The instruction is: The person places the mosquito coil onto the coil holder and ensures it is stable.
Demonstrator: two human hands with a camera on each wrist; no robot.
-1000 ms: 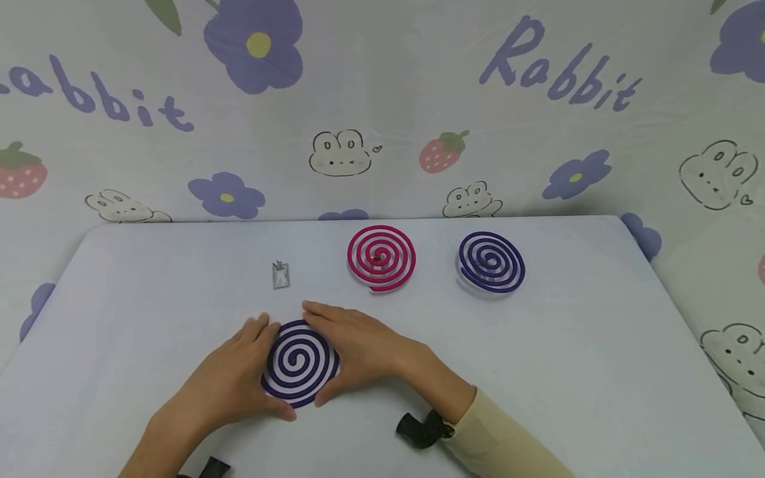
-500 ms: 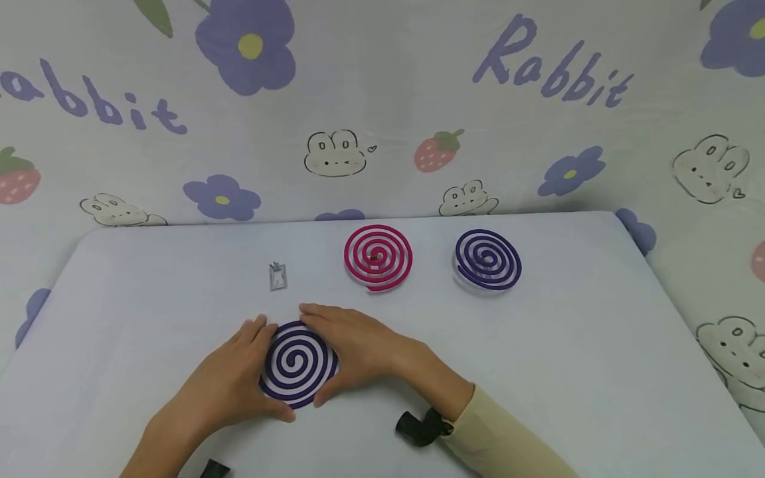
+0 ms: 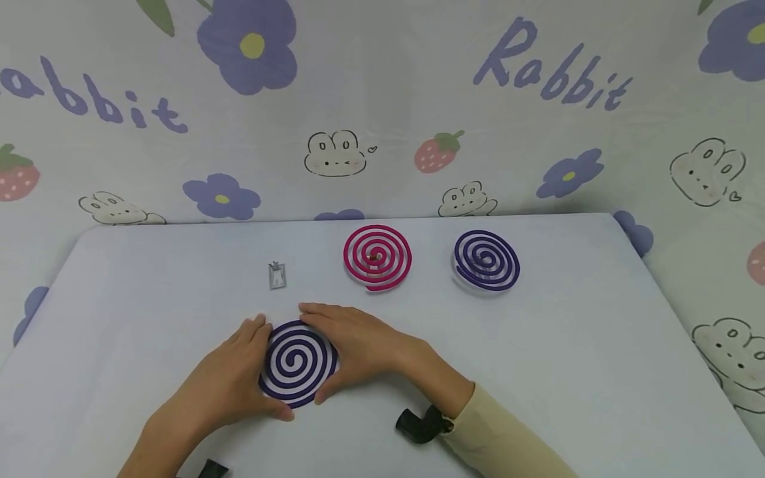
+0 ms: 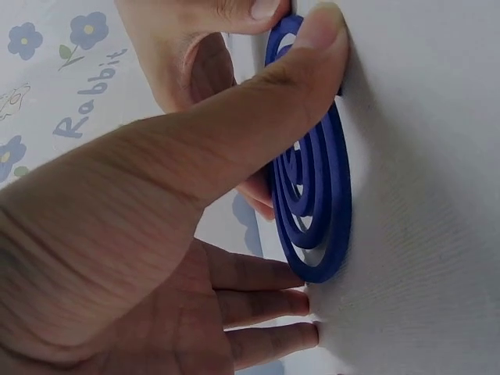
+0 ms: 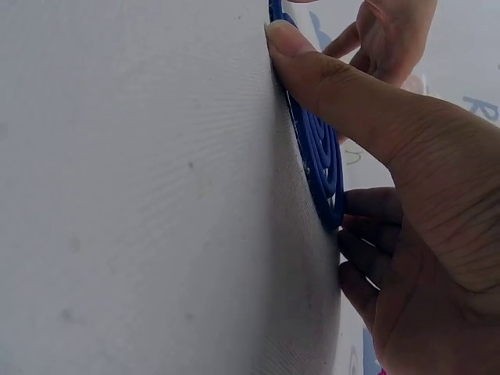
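A dark blue mosquito coil [image 3: 293, 362] lies flat, or nearly so, on the white table between my two hands. My left hand [image 3: 230, 375] holds its left edge, thumb at the near rim and fingers at the far rim. Around the right edge my right hand [image 3: 358, 345] grips in the same way. In the left wrist view the thumb covers part of the blue coil [image 4: 337, 203]. The right wrist view has the coil [image 5: 316, 187] edge-on, with the thumb pressed to its rim.
Beyond my hands lies a small silver metal stand [image 3: 277, 275]. To its right are a pink mosquito coil [image 3: 382, 251] and another dark blue coil [image 3: 486, 259], both seemingly raised off the table [image 3: 574, 332]. A patterned cloth [image 3: 382, 79] hangs behind the far edge.
The whole view shifts slightly left, most of it in the first half second. Both hands keep their hold on the coil, and no object visibly moves on the table.
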